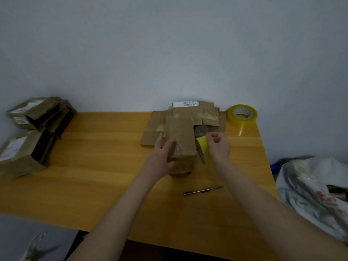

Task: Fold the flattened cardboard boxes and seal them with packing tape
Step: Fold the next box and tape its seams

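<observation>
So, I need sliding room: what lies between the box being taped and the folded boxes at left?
Only bare table, from the box being taped to the folded boxes; head view shows it.

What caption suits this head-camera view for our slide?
Left hand steadies a cardboard box; right hand holds yellow tape roll beside it.

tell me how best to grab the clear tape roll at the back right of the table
The clear tape roll lies flat, core hole facing up, so come from above: thumb inside the core, fingers on the outer wall. A loose tail trails off its near side, so probably grip the right side instead.
</observation>
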